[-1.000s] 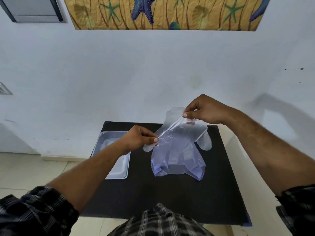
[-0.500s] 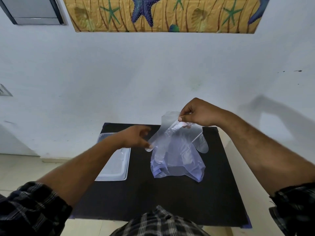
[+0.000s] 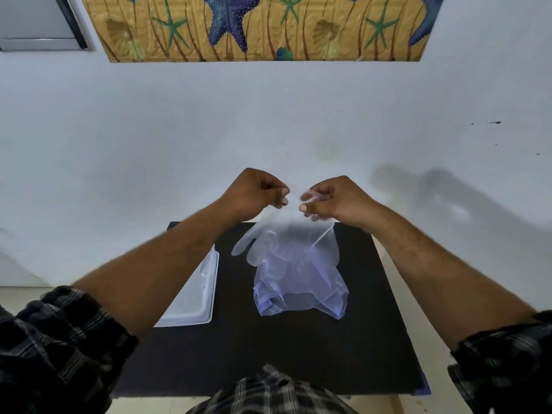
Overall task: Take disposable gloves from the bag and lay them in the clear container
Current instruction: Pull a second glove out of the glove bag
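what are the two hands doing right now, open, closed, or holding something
Left hand: closed, pinching the top edge of the clear glove above the bag.
Right hand: closed, pinching the same glove's edge.

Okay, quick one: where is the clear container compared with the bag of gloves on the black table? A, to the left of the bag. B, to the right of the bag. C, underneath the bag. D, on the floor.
A: the clear container lies on the black table left of the bag, partly hidden by the left forearm.
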